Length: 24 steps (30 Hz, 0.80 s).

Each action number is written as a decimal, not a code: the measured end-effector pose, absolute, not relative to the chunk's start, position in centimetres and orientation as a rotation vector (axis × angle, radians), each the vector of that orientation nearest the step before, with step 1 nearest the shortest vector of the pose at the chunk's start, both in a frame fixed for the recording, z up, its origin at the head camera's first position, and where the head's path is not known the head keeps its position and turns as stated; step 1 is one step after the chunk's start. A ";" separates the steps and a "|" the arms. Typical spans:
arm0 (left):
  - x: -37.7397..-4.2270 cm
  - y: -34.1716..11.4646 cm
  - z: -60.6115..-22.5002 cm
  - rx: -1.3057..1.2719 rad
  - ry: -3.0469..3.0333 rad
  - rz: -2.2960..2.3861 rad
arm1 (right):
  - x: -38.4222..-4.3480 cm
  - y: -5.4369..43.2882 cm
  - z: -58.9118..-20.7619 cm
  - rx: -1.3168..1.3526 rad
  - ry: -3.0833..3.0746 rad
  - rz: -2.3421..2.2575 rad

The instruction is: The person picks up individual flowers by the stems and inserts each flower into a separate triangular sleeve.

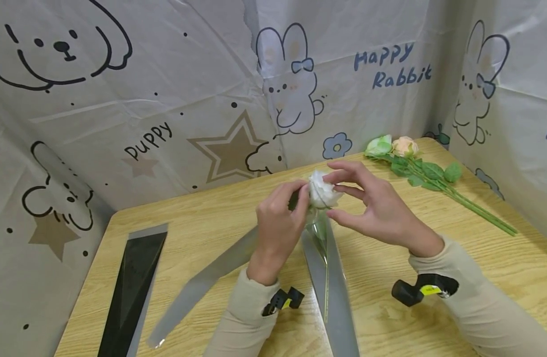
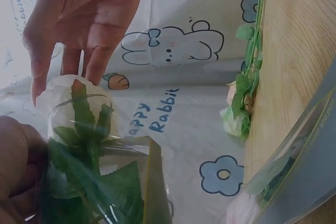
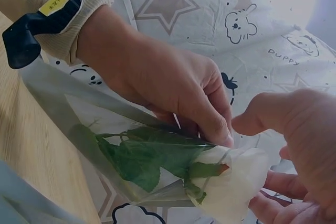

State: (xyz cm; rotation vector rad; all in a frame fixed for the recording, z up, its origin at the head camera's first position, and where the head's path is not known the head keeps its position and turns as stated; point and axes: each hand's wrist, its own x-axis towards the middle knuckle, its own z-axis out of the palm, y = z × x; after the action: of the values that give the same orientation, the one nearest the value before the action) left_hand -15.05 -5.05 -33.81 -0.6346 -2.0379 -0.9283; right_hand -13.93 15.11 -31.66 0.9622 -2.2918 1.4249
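Note:
My left hand [image 1: 278,218] pinches the upper edge of a clear flower sleeve with a grey border [image 1: 224,260], just below the bloom of a white artificial rose [image 1: 321,190]. The rose stands in the sleeve, its green leaves [image 3: 142,156] showing through the film and its bloom at the opening. My right hand [image 1: 371,203] is at the bloom's other side, fingers extended and spread, fingertips at the petals; its thumb is held apart from them in the right wrist view. The sleeve's tail runs behind my left forearm toward the lower left.
Another grey-bordered sleeve [image 1: 340,302] with a flower inside lies on the wooden table [image 1: 202,218]. A black sleeve [image 1: 133,277] lies at the left. Green and peach roses [image 1: 405,147] with long stems lie at the back right. Printed white cloth [image 1: 189,99] hangs around the table.

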 end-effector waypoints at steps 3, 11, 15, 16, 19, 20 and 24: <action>-15.0 -5.1 -33.8 -0.649 -2.071 -0.913 | -14.2 15.2 -31.8 0.959 -2.278 1.461; -15.0 -5.2 -33.7 -0.612 -2.051 -0.911 | -14.7 15.6 -32.0 0.928 -2.244 1.533; -15.0 -5.4 -33.6 -0.609 -2.040 -0.930 | -14.8 15.7 -32.1 0.917 -2.240 1.545; -15.0 -5.4 -33.6 -0.612 -2.042 -0.931 | -14.8 15.7 -32.1 0.916 -2.243 1.538; -15.0 -5.4 -33.5 -0.624 -2.050 -0.932 | -14.8 15.6 -32.1 0.911 -2.247 1.519; -15.0 -5.4 -33.5 -0.627 -2.051 -0.933 | -14.8 15.6 -32.1 0.909 -2.248 1.514; -14.9 -5.3 -33.6 -0.649 -2.057 -0.928 | -14.8 15.5 -32.1 0.921 -2.230 1.524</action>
State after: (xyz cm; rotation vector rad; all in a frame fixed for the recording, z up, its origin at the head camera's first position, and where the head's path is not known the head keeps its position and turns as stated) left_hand -14.93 -5.31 -33.57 -0.6486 -2.0566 -0.9278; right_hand -14.77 15.54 -32.14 0.9207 -2.2299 1.5242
